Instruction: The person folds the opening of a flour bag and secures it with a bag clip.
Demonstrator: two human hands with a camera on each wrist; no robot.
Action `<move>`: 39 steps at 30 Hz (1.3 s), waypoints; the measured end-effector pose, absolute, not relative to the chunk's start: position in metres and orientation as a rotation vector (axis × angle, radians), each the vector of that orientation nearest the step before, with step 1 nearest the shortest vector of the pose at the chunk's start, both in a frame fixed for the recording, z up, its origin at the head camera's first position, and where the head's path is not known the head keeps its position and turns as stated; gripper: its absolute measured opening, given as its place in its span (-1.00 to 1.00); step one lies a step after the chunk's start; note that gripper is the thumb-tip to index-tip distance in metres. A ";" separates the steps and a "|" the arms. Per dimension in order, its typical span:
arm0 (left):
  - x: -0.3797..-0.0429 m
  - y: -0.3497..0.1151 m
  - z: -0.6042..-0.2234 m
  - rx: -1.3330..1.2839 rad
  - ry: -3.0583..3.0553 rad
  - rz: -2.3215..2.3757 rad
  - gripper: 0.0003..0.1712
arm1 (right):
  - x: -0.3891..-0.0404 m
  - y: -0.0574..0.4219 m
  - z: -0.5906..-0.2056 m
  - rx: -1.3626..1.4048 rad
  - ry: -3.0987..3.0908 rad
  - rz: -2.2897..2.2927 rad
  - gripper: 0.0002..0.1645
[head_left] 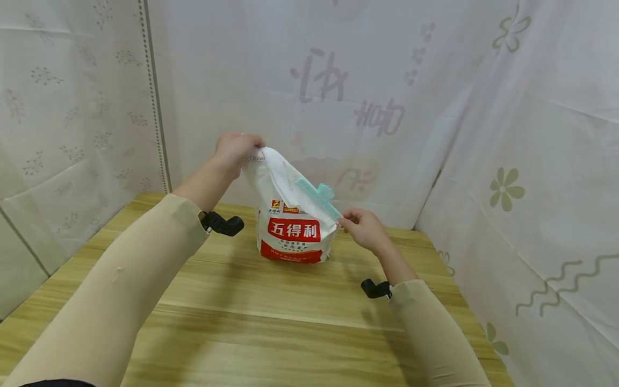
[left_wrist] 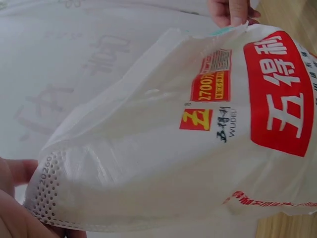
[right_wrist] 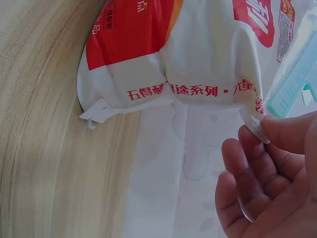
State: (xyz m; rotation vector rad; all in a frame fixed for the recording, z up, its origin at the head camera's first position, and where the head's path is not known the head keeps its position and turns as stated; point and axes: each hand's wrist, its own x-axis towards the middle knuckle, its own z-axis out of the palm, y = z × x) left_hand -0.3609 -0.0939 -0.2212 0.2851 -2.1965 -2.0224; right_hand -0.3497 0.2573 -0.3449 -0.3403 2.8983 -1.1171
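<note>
A white flour bag [head_left: 293, 244] with red printed panels stands upright on the wooden table. My left hand [head_left: 237, 152] grips its upper left corner and holds it raised, so the top edge slopes down to the right. At the lower right end of that edge, my right hand [head_left: 364, 228] pinches the other corner between thumb and fingers, as the right wrist view shows up close. A mint-green sealing clip [head_left: 319, 199] lies along the sloping top edge, close to my right fingertips. In the left wrist view the perforated bag corner [left_wrist: 47, 193] sits between my left thumb and fingers.
The wooden table [head_left: 251, 333] extends toward me in front of the bag. White printed curtains [head_left: 309, 107] hang behind the table and along both sides. A black wrist camera [head_left: 222, 223] sits on my left wrist, and another camera [head_left: 375, 289] on my right.
</note>
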 end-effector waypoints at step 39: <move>-0.345 -0.142 -0.319 -0.322 -2.115 -2.222 -0.50 | -0.351 0.268 -0.364 -0.358 2.750 -1.397 -0.60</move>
